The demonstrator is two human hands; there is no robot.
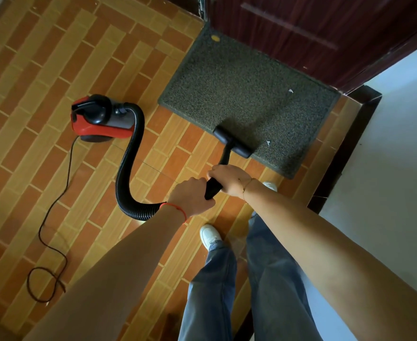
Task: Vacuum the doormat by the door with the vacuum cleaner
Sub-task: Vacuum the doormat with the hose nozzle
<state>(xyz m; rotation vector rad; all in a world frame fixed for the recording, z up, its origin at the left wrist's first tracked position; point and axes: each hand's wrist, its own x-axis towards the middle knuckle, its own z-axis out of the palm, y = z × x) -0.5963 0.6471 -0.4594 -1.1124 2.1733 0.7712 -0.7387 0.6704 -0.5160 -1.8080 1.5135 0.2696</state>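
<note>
A dark grey doormat (242, 92) lies on the tiled floor in front of a dark red door (313, 33). The black floor nozzle (233, 142) of the vacuum rests on the mat's near edge. Its black wand (224, 158) runs back to my hands. My right hand (229, 179) grips the wand higher up, and my left hand (191, 196) grips the handle just behind it. A black ribbed hose (128, 166) curves from the handle to the red and black vacuum body (99, 119) on the floor at the left. Small white scraps (290, 90) and a yellow bit (215, 38) lie on the mat.
The vacuum's thin power cord (54, 205) trails and loops over the orange brick-pattern tiles at lower left. A white wall (387, 156) with a dark skirting (342, 153) borders the right side. My feet in white shoes (209, 236) stand just behind the mat.
</note>
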